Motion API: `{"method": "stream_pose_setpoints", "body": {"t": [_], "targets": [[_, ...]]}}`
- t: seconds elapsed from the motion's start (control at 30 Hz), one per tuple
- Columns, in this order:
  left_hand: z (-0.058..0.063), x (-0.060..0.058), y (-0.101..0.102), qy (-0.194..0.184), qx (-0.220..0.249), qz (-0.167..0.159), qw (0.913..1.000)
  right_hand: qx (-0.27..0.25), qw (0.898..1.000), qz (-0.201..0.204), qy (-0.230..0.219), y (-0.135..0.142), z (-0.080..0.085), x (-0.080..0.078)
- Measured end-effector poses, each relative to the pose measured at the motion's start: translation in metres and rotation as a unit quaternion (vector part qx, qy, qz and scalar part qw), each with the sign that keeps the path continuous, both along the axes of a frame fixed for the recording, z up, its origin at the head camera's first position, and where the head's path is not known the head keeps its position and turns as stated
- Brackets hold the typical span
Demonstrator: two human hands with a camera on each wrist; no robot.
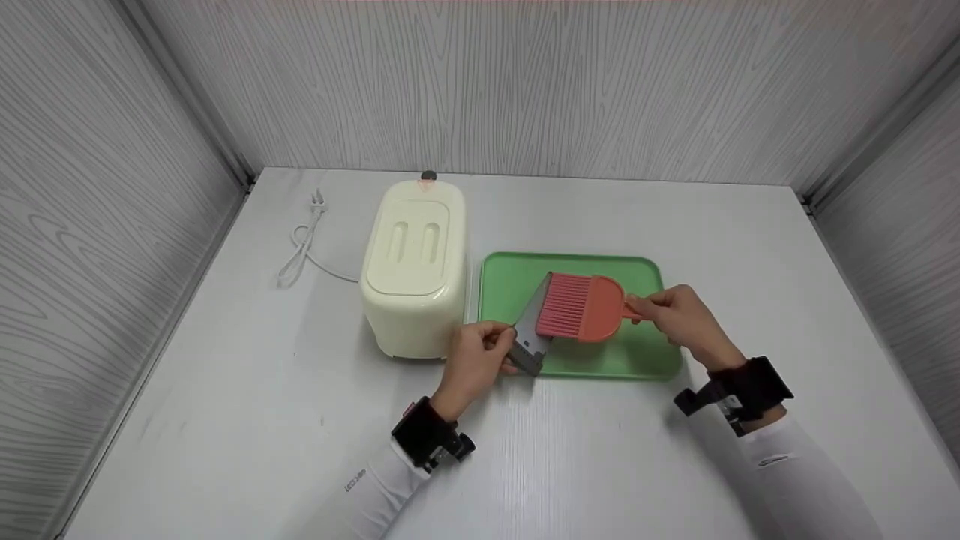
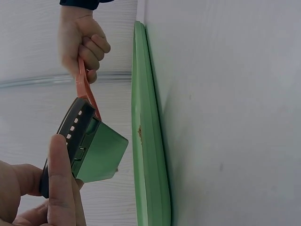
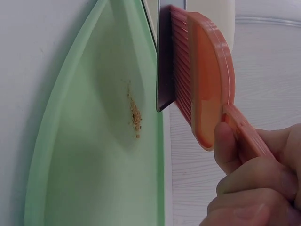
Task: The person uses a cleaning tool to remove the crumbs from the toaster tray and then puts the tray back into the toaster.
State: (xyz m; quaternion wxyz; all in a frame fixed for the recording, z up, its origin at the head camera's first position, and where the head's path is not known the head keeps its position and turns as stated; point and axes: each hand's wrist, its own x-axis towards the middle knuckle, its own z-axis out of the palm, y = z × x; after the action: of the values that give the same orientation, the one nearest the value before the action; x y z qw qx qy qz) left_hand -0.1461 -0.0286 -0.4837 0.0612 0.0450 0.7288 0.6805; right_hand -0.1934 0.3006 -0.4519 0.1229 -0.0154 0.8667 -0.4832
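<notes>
My left hand [image 1: 474, 358] pinches the dark end of a thin metal crumb tray [image 1: 531, 339], which is tilted above a green tray [image 1: 646, 358]. An orange brush [image 1: 602, 309] with pink bristles is gripped by its handle in my right hand [image 1: 681, 321]. Its bristles lie against the metal face, as the right wrist view shows. Below them, a small heap of brown crumbs [image 3: 135, 117] lies on the green tray. From the left wrist, the slotted black edge [image 2: 75, 127] of the crumb tray shows between thumb and fingers.
A cream toaster [image 1: 412, 262] with its lid on stands left of the green tray, close to my left hand. Its white cord and plug [image 1: 304, 236] lie on the table further left. Wood-grain panels [image 1: 495, 90] enclose the table at back and sides.
</notes>
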Motion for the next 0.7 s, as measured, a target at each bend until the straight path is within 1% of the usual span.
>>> {"method": "stream_pose_setpoints", "body": {"t": [0.3, 0.53, 0.7], "targets": [[-0.001, -0.001, 0.0, 0.007, 0.001, -0.002, 1.0, 0.038, 0.999, 0.011, 0.015, 0.005, 0.009, 0.0], [0.001, 0.0, -0.001, 0.003, -0.008, -0.001, 1.0, 0.096, 0.995, 0.016, 0.038, 0.009, 0.015, -0.003], [0.001, 0.0, -0.001, -0.004, -0.009, -0.003, 0.9999, 0.102, 0.994, 0.009, 0.047, 0.013, 0.022, -0.002]]}}
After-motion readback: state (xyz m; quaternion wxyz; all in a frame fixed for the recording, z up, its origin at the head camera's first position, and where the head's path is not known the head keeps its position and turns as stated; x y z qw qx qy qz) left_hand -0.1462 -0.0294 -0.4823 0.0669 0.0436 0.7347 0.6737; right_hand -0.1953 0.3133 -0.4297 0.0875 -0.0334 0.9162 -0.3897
